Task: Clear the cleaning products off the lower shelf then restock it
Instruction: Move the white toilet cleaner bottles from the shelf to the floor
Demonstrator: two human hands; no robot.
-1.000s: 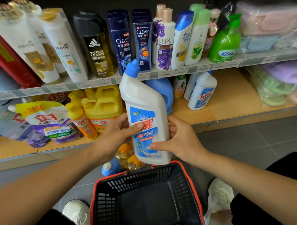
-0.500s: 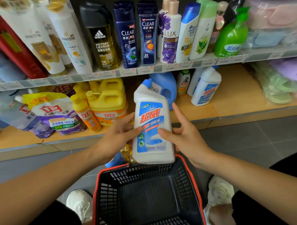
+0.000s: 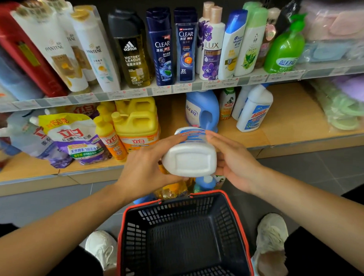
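A white toilet-cleaner bottle (image 3: 189,158) with a blue label lies tipped between my hands, its base facing me and its neck pointing at the shelf. My left hand (image 3: 147,167) grips its left side, thumb on top and fingers under. My right hand (image 3: 236,160) presses the right side with fairly straight fingers. Behind them, the lower shelf (image 3: 291,112) holds a blue detergent bottle (image 3: 200,109), a matching white cleaner bottle (image 3: 254,111), yellow jugs (image 3: 138,119) and a refill pouch (image 3: 73,138). A black basket with a red rim (image 3: 232,209) sits below, holding nothing.
Yellow and blue bottles (image 3: 173,189) lie on the floor between basket and shelf. The upper shelf (image 3: 220,83) carries shampoo and body-wash bottles. Bagged sponges (image 3: 343,110) fill the shelf's right end. My white shoes (image 3: 272,229) flank the basket on grey tiles.
The bottle stood upright with its label facing me; it has been tipped forward so its base faces me, and my hands have shifted along its sides.
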